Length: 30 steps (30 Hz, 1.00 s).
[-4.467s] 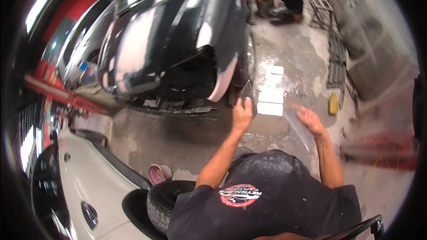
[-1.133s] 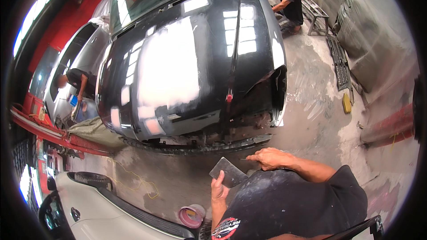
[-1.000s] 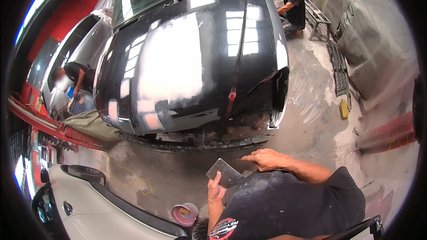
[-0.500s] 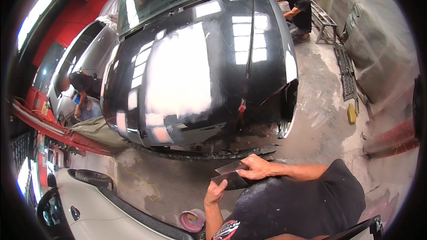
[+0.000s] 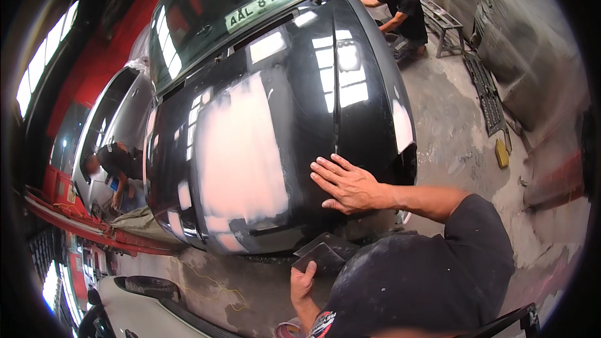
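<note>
My right hand point(image 5: 350, 186) is spread flat, palm down, at the front part of a black car hood point(image 5: 307, 131), and it appears to touch the paint. To its left, a large pale patch of what looks like body filler point(image 5: 241, 156) covers the hood's middle. Close to my body, my left hand point(image 5: 303, 283) pinches two thin dark putty spreaders point(image 5: 320, 258), one overlapping the other. Its thumb lies on the nearer plate, and the other fingers are mostly hidden behind.
A light-coloured car point(image 5: 144, 313) stands close at the lower left. One person point(image 5: 404, 15) crouches beyond the hood's right side, another point(image 5: 119, 166) by a silver car. A yellow object point(image 5: 501, 153) and a dark grille point(image 5: 482, 91) lie on the right floor.
My right hand has let go of the spreaders and reached forward onto the hood, fingers spread. My left hand now holds both plates alone. The view has shifted.
</note>
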Available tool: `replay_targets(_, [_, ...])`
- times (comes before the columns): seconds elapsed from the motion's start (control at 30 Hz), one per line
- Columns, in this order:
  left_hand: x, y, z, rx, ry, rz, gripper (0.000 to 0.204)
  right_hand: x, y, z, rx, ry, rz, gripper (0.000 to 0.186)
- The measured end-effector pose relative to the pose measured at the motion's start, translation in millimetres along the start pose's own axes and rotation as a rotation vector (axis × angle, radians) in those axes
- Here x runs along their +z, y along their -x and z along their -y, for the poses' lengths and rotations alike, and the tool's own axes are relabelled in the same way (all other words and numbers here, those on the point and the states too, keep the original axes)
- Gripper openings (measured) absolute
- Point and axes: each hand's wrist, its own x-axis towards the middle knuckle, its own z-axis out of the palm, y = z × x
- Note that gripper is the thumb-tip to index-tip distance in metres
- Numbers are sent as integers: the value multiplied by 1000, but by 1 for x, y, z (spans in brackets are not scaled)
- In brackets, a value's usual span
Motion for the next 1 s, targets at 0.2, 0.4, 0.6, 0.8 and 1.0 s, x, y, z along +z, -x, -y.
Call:
replay_targets(0.2, [13, -38, -4, -54, -176, 111, 33, 0, -3, 5, 25, 3, -14, 71])
replay_targets(0.4, [15, -61, -14, -119, -238, 185, 38, -1, -3, 1, 19, -3, -32, 69])
replay_targets(0.6, [25, -59, -17, -132, -211, 120, 31, -4, -2, 0, 23, -44, -44, 69])
replay_targets(0.8, [27, -59, -13, -126, -254, 126, 29, -14, -7, 1, 17, -3, -5, 67])
replay_targets(1.0, [27, -44, -9, -45, -130, 44, 31, -9, -8, 1, -3, -77, -71, 51])
